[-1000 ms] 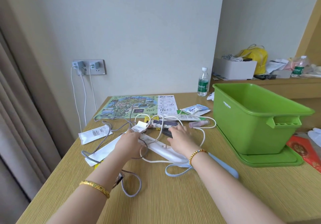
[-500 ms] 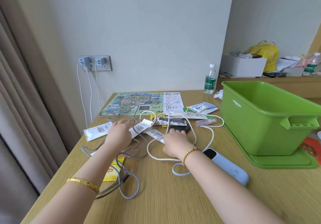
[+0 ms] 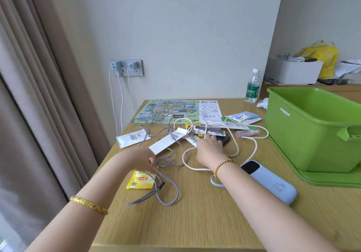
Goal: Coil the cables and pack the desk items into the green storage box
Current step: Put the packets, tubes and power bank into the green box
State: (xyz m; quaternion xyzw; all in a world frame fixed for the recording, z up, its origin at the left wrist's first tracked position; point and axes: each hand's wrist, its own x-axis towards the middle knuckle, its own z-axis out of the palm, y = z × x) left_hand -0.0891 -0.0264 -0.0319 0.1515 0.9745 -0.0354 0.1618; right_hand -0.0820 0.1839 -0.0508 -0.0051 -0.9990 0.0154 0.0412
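A grey braided cable (image 3: 166, 193) lies in loose loops at the table's front left. My left hand (image 3: 139, 159), blurred, pinches this cable just above a yellow tea bag (image 3: 140, 180). A long white sachet (image 3: 168, 140) reaches from that hand toward the pile. My right hand (image 3: 210, 147) rests flat on the pile, fingertips on a black device (image 3: 225, 139). A white cable (image 3: 252, 154) loops around that hand. The green storage box (image 3: 304, 134) stands open at the right.
A blue power bank (image 3: 273, 184) lies by my right forearm. A map sheet (image 3: 170, 111), patterned pouch (image 3: 207, 131), pink tube (image 3: 248, 133), white sachet (image 3: 132, 138), blue packet (image 3: 244, 117) and water bottle (image 3: 253, 87) sit further back. Two chargers hang from the wall socket (image 3: 127, 68).
My left hand has drawn back toward me and to the left, pulling the grey cable with it. The tea bag now lies uncovered. My right hand has stayed on the pile.
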